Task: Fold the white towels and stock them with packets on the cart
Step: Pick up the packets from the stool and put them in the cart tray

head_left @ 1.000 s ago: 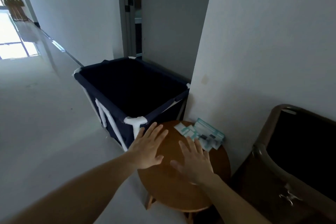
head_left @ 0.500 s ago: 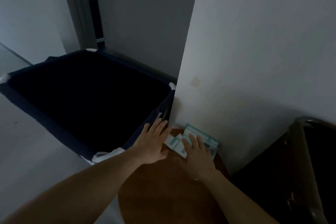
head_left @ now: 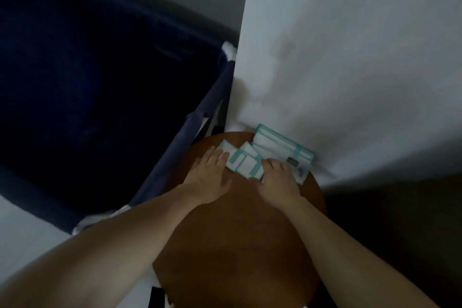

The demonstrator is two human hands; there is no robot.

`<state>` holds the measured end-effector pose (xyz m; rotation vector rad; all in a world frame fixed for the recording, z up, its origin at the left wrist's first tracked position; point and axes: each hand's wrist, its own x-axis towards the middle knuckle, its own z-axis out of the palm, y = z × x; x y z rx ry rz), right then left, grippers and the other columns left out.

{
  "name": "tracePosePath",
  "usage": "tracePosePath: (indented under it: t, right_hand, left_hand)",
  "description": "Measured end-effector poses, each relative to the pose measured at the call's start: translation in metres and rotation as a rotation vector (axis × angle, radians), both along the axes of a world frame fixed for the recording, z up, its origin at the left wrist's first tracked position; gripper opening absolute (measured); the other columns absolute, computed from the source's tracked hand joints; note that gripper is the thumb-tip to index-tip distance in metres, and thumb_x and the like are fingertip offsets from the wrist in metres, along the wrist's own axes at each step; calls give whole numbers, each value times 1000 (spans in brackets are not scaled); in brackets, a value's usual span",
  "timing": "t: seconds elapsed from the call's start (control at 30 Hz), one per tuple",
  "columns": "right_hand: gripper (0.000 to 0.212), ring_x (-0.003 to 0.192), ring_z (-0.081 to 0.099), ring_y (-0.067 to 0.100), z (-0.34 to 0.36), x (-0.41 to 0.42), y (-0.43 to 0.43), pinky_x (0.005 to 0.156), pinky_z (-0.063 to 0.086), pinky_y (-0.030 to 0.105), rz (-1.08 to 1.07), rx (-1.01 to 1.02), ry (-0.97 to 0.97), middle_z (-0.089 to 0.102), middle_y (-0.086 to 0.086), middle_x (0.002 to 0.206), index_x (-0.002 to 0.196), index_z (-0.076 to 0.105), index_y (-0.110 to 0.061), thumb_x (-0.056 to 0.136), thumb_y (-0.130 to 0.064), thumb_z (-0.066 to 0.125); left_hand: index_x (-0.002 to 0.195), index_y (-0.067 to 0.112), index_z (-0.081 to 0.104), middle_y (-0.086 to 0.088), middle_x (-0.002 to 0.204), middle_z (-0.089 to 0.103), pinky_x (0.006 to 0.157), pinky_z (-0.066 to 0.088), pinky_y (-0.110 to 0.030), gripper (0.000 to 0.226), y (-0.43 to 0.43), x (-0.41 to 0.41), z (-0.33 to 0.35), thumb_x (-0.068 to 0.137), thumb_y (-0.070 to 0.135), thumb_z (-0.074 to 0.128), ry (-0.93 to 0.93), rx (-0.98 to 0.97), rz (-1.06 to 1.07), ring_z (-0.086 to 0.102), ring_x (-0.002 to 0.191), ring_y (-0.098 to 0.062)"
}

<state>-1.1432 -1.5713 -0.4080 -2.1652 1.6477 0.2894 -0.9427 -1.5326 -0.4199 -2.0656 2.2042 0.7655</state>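
Observation:
Several teal-and-white packets lie fanned out at the far edge of a round wooden stool, with a larger teal packet behind them against the wall. My left hand rests flat on the stool, its straight fingertips touching the packets' left edge. My right hand lies over the packets' right side, fingers pressing down on them. The dark blue fabric cart stands just left of the stool, its inside dark. No towel is in view.
A white wall corner rises directly behind the stool. Dark shadow fills the space to the stool's right. Pale floor shows at the lower left, beside the cart.
The view has moved in closer and tilted down. Both hands slid forward over the stool; the left now touches the packets and the right covers more of them.

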Motion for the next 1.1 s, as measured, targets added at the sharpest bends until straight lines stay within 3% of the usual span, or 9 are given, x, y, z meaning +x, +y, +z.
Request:
tracePosePath:
  t: [0.27,0.47,0.67,0.73,0.8,0.87,0.93,1.03,1.1]
  right_hand:
    - [61,122,42,30,-119,33,-80,94,42,39,61,63,-98,50,14,135,141,43,-10,95,-48,52]
    - [70,121,43,33,-164,61,-100,93,37,42,181,-78,-69,52,16,128,134,51,-7,82,-51,69]
    - [72,86,58,39,-191,61,-101,72,48,42,191,-90,-151,60,20,92,105,69,-1,44,-32,93]
    - [61,90,58,38,-190,61,-100,76,48,43,182,-86,-203,61,19,94,103,69,-2,53,-28,91]
    - [41,101,56,35,-185,60,-99,85,45,40,110,-17,-298,63,18,105,109,68,-2,77,-26,79]
    - [29,100,60,29,-179,56,-96,83,48,36,-21,114,-425,66,15,107,110,68,-3,90,-24,68]
    - [24,95,65,27,-171,52,-89,82,52,37,-174,263,-557,71,13,103,108,70,-4,92,-22,67]
    - [10,85,70,26,-165,45,-74,82,57,44,-423,454,-731,74,10,92,95,73,-10,87,-16,73]
    - [2,82,71,23,-164,41,-64,84,57,45,-470,549,-772,74,6,87,87,73,-17,87,-18,73]
  left_hand:
    - [158,16,15,-3,164,16,122,14,-42,78,-2,5,-103,95,46,51,-12,184,207,5,152,-21]
    - [157,16,12,-3,165,10,123,11,-42,79,-27,3,-131,95,42,54,17,167,314,2,152,-20]
    - [157,15,12,-6,165,10,121,3,-36,80,-45,8,-137,95,37,56,-6,76,345,4,152,-22]
    - [157,13,15,-8,164,14,120,4,-35,79,-47,9,-135,94,37,57,-24,52,355,9,151,-24]
    - [156,14,18,-8,162,21,120,11,-38,79,-48,6,-134,94,39,59,75,131,496,18,149,-25]
    - [154,14,28,-10,154,37,116,25,-39,73,-46,2,-136,94,42,59,182,177,666,34,141,-27]
    - [146,11,42,-10,141,53,105,39,-34,61,-44,-3,-141,95,41,59,314,225,835,50,129,-28]
    - [110,13,68,-11,115,70,90,52,-34,34,-44,-13,-147,89,40,67,677,320,1058,67,101,-25]
    - [95,19,68,-9,100,72,79,58,-33,10,-42,-22,-148,91,29,68,946,338,1188,70,81,-18]
